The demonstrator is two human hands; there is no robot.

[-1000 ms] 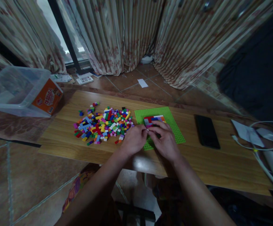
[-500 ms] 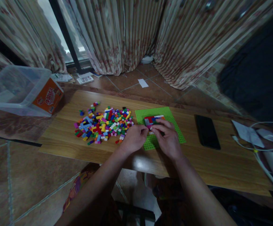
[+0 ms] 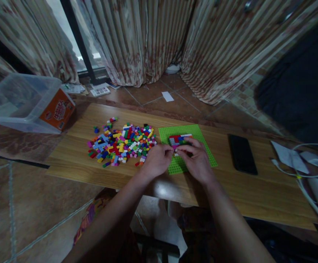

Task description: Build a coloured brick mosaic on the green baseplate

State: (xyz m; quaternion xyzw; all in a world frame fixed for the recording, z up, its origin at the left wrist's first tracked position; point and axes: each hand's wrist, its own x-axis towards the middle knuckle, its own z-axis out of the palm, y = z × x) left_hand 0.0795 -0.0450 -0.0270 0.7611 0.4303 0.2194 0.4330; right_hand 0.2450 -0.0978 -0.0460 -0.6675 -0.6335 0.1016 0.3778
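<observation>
My left hand [image 3: 159, 159] is closed, its thumb and forefinger pinched at the lower left corner of a block of joined toy bricks [image 3: 180, 138]. From the other side my right hand [image 3: 196, 159] comes in, thumb and forefinger pinched at the same spot and the other fingers curled over the block. Small pink and whitish toy bricks show between the fingertips, partly covered. Red, blue, white and grey bricks make up the block, which is on a green studded baseplate [image 3: 206, 155]. The right hand hides part of the block.
Left of the baseplate spreads a pile of loose toy bricks [image 3: 120, 146]. A black phone [image 3: 242, 154] lies on the wooden table [image 3: 73, 146] to the right, with white cables [image 3: 306, 186] and papers beyond. A clear plastic bin [image 3: 24, 124] stands at the far left.
The view has shifted slightly. Both hands stay pinched at the same corner of the brick block, with only tiny finger movement.
</observation>
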